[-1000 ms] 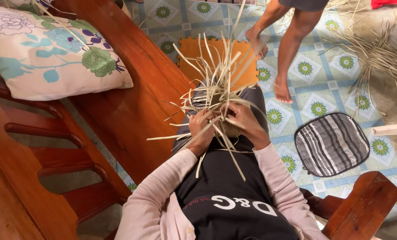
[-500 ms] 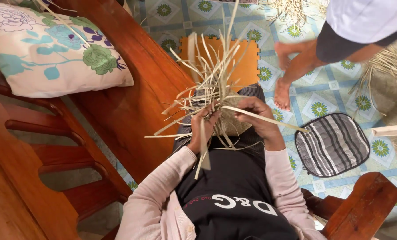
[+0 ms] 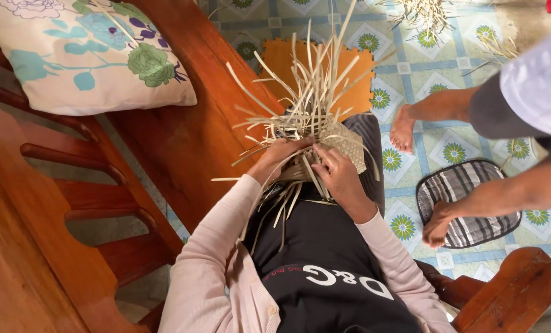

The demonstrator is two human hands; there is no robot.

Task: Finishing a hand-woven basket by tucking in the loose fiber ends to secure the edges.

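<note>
Nearest the camera, the person is sitting in a wooden chair with a half-woven straw piece resting on the lap. The left hand is curling around the piece's edge at about nine o'clock, fingers closed over a bunch of loose straw strips. The right hand is lying flat over the woven part at about five o'clock, fingers pressing strips down; how tightly it is pinching any single strip is hard to tell from here.

To weave well at this point, the person is likely needing to keep the woven part pinned firm on the lap, draw one strip at a time snug against its neighbour, and stop the free ends at twelve o'clock from tangling or kinking.

Beyond the lap, at ten o'clock, a floral cushion is lying on a wooden bench. At twelve o'clock an orange foam mat is lying on the patterned tile floor. At three o'clock another person is bending down, one hand touching a striped pad on the floor, a bare foot standing near the mat. More loose straw is lying scattered at one o'clock, farthest away.
</note>
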